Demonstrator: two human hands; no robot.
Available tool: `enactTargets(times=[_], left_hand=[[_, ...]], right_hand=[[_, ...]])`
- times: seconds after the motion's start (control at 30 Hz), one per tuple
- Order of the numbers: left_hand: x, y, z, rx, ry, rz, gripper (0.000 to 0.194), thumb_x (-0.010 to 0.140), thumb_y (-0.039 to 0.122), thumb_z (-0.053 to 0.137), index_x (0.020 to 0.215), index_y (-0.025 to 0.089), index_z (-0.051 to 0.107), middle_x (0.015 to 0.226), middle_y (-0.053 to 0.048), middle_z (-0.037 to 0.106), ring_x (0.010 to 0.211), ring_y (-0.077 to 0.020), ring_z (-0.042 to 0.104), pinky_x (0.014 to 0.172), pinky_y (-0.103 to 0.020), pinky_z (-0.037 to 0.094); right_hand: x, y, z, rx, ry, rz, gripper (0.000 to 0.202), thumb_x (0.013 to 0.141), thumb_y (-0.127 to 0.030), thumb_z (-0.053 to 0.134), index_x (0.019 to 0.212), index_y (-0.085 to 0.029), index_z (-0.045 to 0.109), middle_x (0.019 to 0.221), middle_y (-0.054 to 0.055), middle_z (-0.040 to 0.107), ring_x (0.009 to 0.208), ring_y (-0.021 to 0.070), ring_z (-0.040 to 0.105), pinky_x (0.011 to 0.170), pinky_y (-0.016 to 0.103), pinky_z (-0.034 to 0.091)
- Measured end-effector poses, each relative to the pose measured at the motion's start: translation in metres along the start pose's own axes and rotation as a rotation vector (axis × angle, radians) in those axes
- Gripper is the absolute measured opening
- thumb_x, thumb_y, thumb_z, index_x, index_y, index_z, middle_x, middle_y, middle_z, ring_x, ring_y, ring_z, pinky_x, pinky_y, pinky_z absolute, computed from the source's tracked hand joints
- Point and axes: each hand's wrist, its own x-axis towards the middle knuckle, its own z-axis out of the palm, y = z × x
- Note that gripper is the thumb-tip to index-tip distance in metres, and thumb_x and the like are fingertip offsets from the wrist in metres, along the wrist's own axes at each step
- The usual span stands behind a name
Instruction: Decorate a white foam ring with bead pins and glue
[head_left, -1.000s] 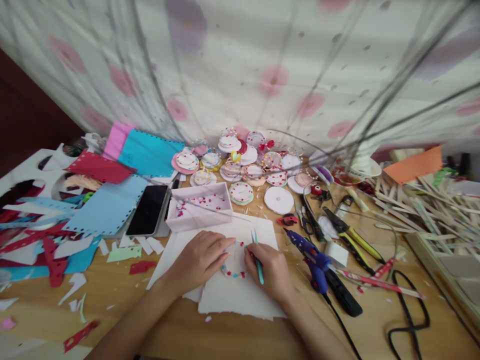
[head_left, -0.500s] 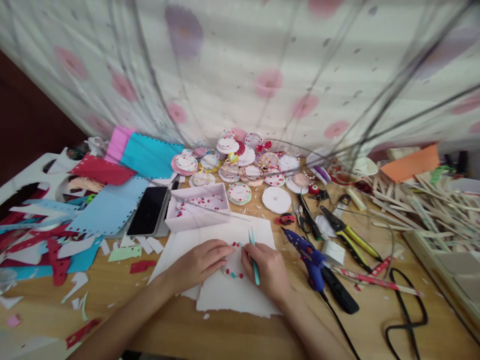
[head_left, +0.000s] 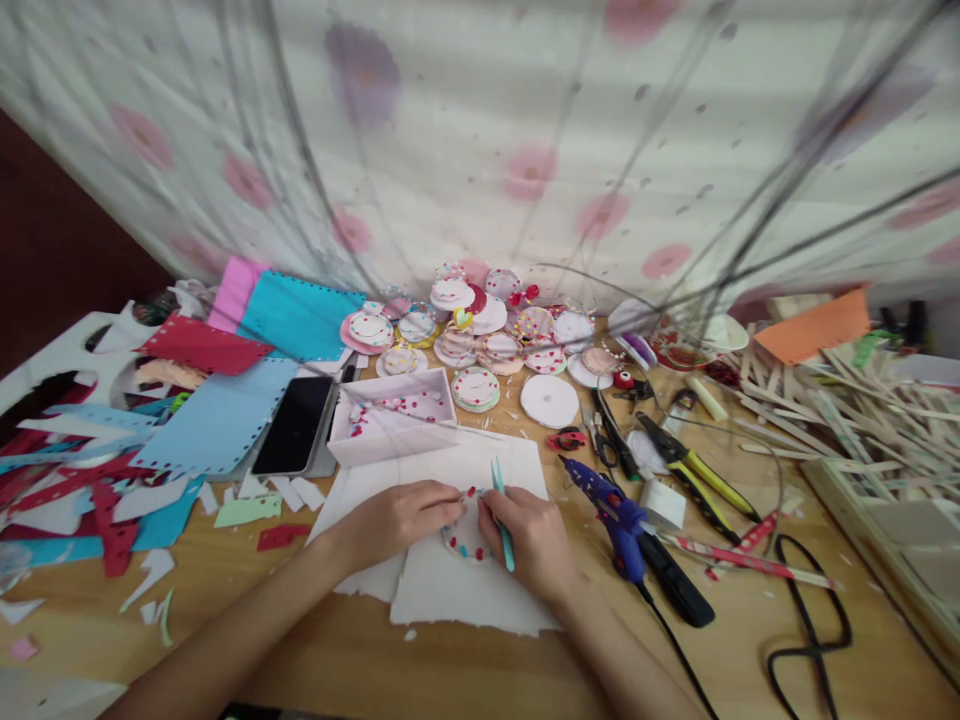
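A small white disc [head_left: 466, 530] edged with red and blue beads lies on white paper [head_left: 480, 600] between my hands. My left hand [head_left: 409, 515] touches its left edge, fingers together, and seems to pinch it there. My right hand [head_left: 532, 535] is closed at the disc's right side, with teal tweezers [head_left: 506, 535] held in its fingers, their tips pointing up and away. Just beyond stands an open white box [head_left: 394, 415] with red and blue beads inside.
Decorated discs [head_left: 476, 388] are piled behind the box. A blue glue gun [head_left: 619, 515], pliers [head_left: 694, 470] and a black cable lie to the right. Further right are wooden sticks [head_left: 862, 400]. On the left lie a phone [head_left: 295, 425], coloured sheets [head_left: 225, 415] and paper scraps.
The beaded disc has turned slightly between my hands, and more of its left edge shows. My left fingers have drawn closer together. The tweezers remain in my right hand.
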Motion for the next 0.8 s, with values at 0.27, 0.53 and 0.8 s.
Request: enactTargets(times=[0.27, 0.53, 0.8], left_hand=[[0.0046, -0.0004, -0.0029, 0.021, 0.051, 0.076, 0.039, 0.100, 0.019, 0.028, 0.100, 0.012, 0.066, 0.103, -0.012, 0.069, 0.096, -0.0178, 0.065, 0.084, -0.028, 0.055], [0.0071, -0.0001, -0.0046, -0.003, -0.005, 0.046, 0.040, 0.101, 0.020, 0.027, 0.098, 0.016, 0.067, 0.101, -0.009, 0.069, 0.097, -0.0170, 0.064, 0.085, -0.028, 0.054], [0.0082, -0.0019, -0.0023, -0.020, -0.026, 0.036, 0.036, 0.099, 0.018, 0.032, 0.092, 0.014, 0.067, 0.103, -0.010, 0.068, 0.096, -0.0180, 0.064, 0.084, -0.027, 0.053]], right_hand=[[0.0000, 0.0002, 0.0014, -0.016, -0.006, -0.010, 0.022, 0.088, -0.016, 0.046, 0.068, -0.018, 0.055, 0.058, -0.001, 0.049, 0.054, 0.0112, 0.044, 0.053, 0.024, 0.023], [-0.0003, 0.0012, 0.0024, 0.001, -0.027, 0.002, 0.021, 0.088, -0.016, 0.047, 0.068, -0.019, 0.055, 0.059, -0.001, 0.047, 0.055, 0.0115, 0.045, 0.053, 0.025, 0.024], [0.0000, 0.0007, 0.0016, 0.024, -0.030, 0.006, 0.021, 0.087, -0.015, 0.047, 0.068, -0.019, 0.054, 0.058, -0.002, 0.045, 0.053, 0.0105, 0.042, 0.053, 0.024, 0.023]])
